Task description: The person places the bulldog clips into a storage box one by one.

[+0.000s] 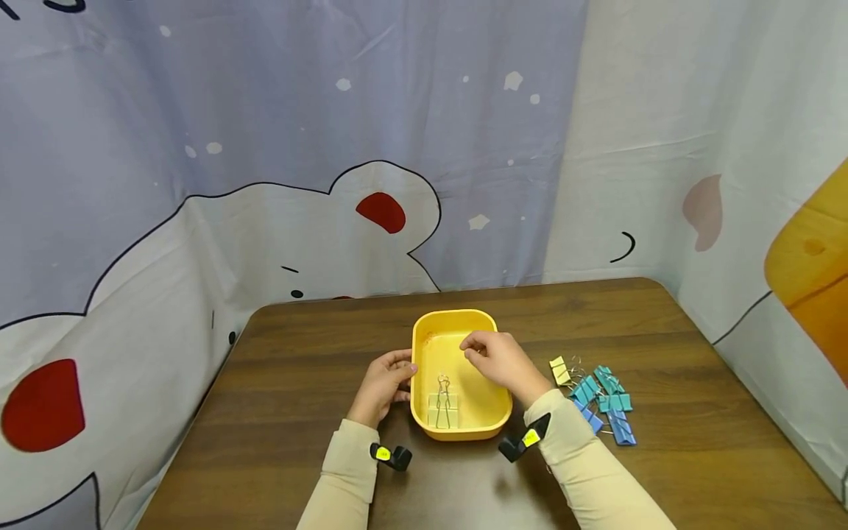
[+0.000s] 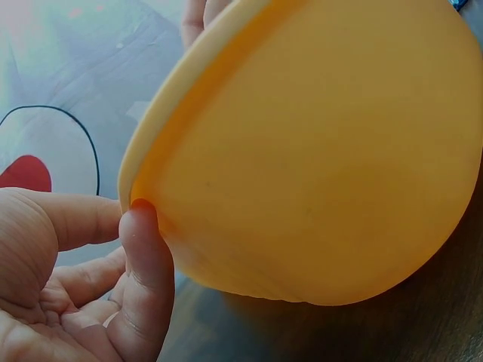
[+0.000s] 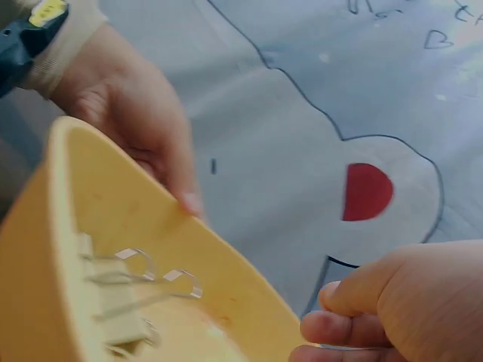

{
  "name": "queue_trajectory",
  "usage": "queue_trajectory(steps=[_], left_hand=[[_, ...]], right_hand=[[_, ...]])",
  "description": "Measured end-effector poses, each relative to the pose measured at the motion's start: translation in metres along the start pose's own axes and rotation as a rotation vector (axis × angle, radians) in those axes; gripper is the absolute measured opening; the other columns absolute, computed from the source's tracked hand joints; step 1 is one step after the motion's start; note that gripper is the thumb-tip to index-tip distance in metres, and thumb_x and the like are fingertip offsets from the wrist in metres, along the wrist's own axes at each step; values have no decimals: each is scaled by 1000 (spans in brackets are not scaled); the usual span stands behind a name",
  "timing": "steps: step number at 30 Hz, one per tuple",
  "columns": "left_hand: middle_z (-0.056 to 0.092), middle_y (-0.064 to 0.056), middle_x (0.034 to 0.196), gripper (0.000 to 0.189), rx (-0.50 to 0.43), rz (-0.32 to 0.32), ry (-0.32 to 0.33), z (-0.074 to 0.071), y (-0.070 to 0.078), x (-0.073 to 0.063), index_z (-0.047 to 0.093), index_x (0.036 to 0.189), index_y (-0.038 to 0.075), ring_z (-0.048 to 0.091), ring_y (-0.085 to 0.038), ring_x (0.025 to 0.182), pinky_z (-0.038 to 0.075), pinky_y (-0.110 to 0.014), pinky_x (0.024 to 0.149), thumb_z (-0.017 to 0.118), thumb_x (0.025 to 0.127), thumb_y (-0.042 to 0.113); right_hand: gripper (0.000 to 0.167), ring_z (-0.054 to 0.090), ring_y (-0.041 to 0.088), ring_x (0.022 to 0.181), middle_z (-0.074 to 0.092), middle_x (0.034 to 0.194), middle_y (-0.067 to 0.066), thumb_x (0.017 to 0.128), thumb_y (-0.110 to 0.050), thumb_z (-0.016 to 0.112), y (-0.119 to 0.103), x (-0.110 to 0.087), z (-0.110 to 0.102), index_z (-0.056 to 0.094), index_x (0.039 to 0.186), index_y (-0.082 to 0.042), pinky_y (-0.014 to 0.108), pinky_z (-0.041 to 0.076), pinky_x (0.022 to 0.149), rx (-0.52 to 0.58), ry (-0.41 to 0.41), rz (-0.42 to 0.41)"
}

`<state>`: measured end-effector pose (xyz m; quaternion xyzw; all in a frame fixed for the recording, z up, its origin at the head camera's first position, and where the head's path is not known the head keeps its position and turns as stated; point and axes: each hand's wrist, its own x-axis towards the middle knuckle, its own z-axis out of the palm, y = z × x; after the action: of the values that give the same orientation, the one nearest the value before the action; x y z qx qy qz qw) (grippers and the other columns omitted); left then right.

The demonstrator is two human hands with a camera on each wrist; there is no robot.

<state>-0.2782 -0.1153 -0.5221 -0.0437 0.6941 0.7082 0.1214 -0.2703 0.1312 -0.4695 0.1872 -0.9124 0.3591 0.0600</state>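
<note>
A yellow plastic bin (image 1: pixel 461 434) stands on the wooden table. My left hand (image 1: pixel 387 386) pinches its left rim between thumb and fingers, as the left wrist view also shows the thumb (image 2: pixel 143 256) against the wall. Over the bin's right side hovers my right hand (image 1: pixel 501 361), fingers loosely curled, nothing visible between them. Pale yellow binder clips (image 1: pixel 442 412) lie in the bin's near left part, wire handles pointing away from me; how many is hard to tell. In the right wrist view these clips (image 3: pixel 121 302) rest close to the bin's wall.
Right of the bin lies a loose pile: a pale yellow binder clip (image 1: pixel 559 371), several teal binder clips (image 1: pixel 615 403) and blue binder clips (image 1: pixel 621 428). My right forearm (image 1: pixel 583 456) passes just beside them. A printed curtain (image 1: pixel 490 147) hangs behind the table's (image 1: pixel 318 346) far edge.
</note>
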Motion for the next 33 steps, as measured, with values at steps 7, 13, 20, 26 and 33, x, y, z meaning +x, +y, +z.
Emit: queue_trajectory(steps=[7, 13, 20, 26, 33], left_hand=[[65, -18, 109, 41, 4, 16, -14, 0, -1, -2, 55, 138, -2, 61, -15, 73, 56, -23, 50, 63, 98, 5], [64, -20, 111, 43, -6, 18, -22, 0, -1, -2, 54, 139, -3, 61, -16, 72, 56, -24, 50, 64, 98, 5], [64, -20, 111, 42, -5, 14, -18, 0, 0, -1, 54, 139, -2, 59, -15, 69, 56, -23, 50, 63, 99, 4], [64, -21, 112, 43, 4, 18, -22, 0, -1, -1, 54, 140, -2, 60, -15, 70, 56, -23, 50, 62, 99, 5], [63, -23, 114, 43, 0, 18, -26, -1, -1, -1, 53, 140, -3, 61, -16, 72, 56, -24, 50, 62, 99, 5]], right_hand=[[10, 65, 18, 80, 73, 91, 4, 96, -12, 67, 16, -7, -31, 74, 102, -7, 35, 56, 71, 24, 86, 54], [14, 66, 24, 85, 74, 94, 7, 97, -13, 65, 37, -16, -56, 74, 105, -6, 42, 56, 75, -41, 171, 86], [19, 68, 31, 88, 74, 99, 13, 99, -16, 61, 61, -30, -79, 73, 107, -4, 50, 56, 77, -134, 232, 165], [22, 67, 31, 85, 73, 99, 14, 100, -17, 59, 77, -41, -89, 72, 110, -2, 51, 54, 75, -180, 208, 226], [21, 65, 33, 86, 70, 96, 14, 98, -17, 61, 94, -52, -90, 70, 108, -1, 53, 52, 76, -224, 126, 297]])
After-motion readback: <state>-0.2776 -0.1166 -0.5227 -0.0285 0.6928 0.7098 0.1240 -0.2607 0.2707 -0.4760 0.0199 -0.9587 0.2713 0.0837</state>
